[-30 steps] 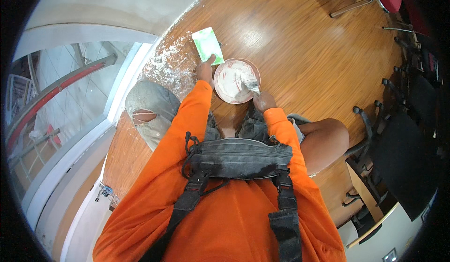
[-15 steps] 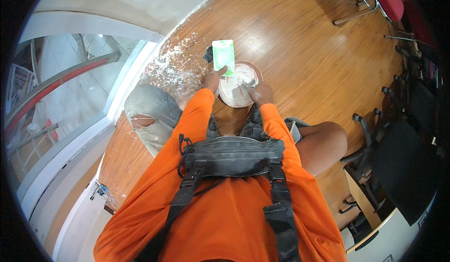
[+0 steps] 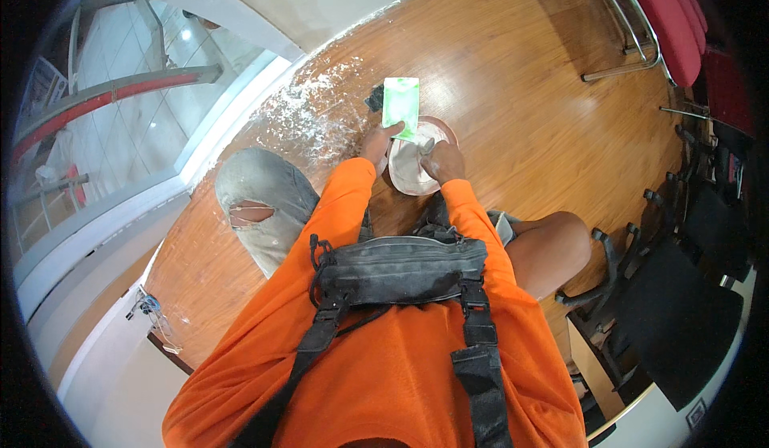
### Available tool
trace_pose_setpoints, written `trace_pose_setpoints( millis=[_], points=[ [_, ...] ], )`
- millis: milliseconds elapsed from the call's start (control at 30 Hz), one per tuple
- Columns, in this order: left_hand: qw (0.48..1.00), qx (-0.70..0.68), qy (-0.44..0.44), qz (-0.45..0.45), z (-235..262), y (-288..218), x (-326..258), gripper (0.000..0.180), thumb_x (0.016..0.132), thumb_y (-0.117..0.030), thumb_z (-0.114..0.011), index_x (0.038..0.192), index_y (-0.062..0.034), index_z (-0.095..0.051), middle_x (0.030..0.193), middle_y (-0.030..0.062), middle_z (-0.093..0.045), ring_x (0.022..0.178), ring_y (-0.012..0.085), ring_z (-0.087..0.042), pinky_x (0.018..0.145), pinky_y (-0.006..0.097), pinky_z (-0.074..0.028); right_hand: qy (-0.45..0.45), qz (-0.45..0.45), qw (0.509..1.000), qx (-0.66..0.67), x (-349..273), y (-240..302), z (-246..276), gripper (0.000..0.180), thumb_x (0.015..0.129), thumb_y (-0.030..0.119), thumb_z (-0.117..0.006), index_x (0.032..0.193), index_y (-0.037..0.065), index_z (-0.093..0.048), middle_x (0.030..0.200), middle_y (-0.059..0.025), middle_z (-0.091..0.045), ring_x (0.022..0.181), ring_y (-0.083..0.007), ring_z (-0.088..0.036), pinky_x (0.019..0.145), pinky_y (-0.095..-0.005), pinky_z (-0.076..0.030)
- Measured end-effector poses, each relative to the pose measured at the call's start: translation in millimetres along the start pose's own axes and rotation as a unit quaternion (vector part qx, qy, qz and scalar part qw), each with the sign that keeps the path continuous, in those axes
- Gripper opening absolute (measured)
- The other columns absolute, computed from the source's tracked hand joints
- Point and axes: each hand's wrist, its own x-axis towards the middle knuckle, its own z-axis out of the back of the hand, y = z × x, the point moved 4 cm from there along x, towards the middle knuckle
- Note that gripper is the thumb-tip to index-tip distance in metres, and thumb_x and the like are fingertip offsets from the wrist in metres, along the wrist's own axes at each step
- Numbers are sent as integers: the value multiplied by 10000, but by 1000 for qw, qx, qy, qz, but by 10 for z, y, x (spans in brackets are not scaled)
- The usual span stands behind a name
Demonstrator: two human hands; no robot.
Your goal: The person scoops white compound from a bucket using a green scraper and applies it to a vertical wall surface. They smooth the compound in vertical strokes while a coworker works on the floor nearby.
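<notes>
My left hand [image 3: 379,144] grips a flat green-and-white rectangular panel [image 3: 400,104] by its near end, thumb on top. The panel reaches over the far left rim of a shallow round basin [image 3: 452,130]. White paste [image 3: 407,172] coats the basin's inside. My right hand [image 3: 445,162] is closed at the basin's right side, around a small grey scraper-like tool [image 3: 428,145] whose tip is in the basin; its handle is hidden by my fingers. A small black object [image 3: 374,98] lies on the floor just left of the panel.
White splatters [image 3: 304,108] mark the wooden floor [image 3: 521,112] along the wall and glass door frame [image 3: 240,104]. A red chair [image 3: 665,24] stands at the far right, black office chairs [image 3: 673,312] at the right. Cables [image 3: 150,308] lie at the left wall.
The view has shifted, so floor and basin sit slightly differently. The panel now overlaps the basin's rim more, and my right hand with the tool has moved leftward across the basin.
</notes>
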Motion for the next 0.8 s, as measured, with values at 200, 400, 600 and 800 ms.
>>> trace_pose_setpoints(
  millis=[200, 400, 600, 800],
  points=[
    [1000, -1, -15, -12, 119, -137, 39, 530, 940, -278, -684, 1405, -94, -510, 1322, 78, -587, 1255, 286, -511, 1039, 491, -439, 45, 97, 993, -48, 230, 111, 26, 489, 859, 464, -624, 882, -8, -748, 955, -241, -718, 960, -385, -688, 888, -440, -534],
    [969, 27, -114, -218, 376, -654, 347, 380, 901, -221, -679, 1203, 5, -632, 1118, 116, -694, 1004, 235, -646, 861, 390, -498, 180, -6, 979, 90, 247, -341, 445, 462, 834, 504, -676, 914, 54, -743, 825, -136, -708, 668, -260, -655, 584, -365, -499],
    [968, 13, 24, -249, -354, -1652, -328, 392, 896, -74, -603, 1251, 75, -529, 1147, 156, -649, 1023, 273, -661, 871, 411, -580, 224, -45, 945, 236, -453, -366, 1747, 301, 836, 335, -716, 1011, 92, -740, 744, 6, -650, 600, -109, -577, 511, -263, -425],
    [958, 50, 141, -244, -754, -1970, -1050, 581, 916, -122, -656, 1424, 50, -430, 1080, 87, -636, 940, 152, -641, 730, 342, -592, 61, 106, 889, 442, -1056, -488, 2719, 344, 845, 282, -741, 1085, 41, -689, 828, 10, -633, 671, -73, -524, 576, -232, -399]
  ],
)
